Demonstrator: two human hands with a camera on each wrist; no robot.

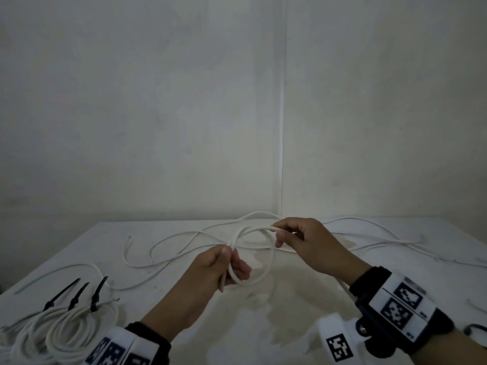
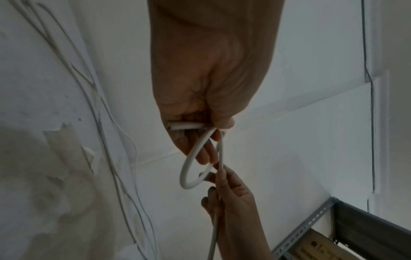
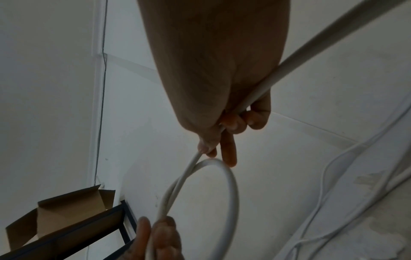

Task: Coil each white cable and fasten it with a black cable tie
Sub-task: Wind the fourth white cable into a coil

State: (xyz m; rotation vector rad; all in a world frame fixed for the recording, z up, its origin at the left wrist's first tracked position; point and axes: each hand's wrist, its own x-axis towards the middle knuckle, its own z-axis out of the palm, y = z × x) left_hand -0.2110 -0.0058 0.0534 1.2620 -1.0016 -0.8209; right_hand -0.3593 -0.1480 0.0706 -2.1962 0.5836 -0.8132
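The coiled cables [image 1: 52, 335] at the lower left of the head view are cut off by the frame edge. A dark object [image 1: 475, 330] at the right edge is cropped and cannot be identified. In the right wrist view, the left hand [image 3: 160, 239] is cropped at the bottom and blurred.

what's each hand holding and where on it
Both hold one white cable: left hand pinches where the small loop crosses, near the cable's end; right hand grips the loop's far side.
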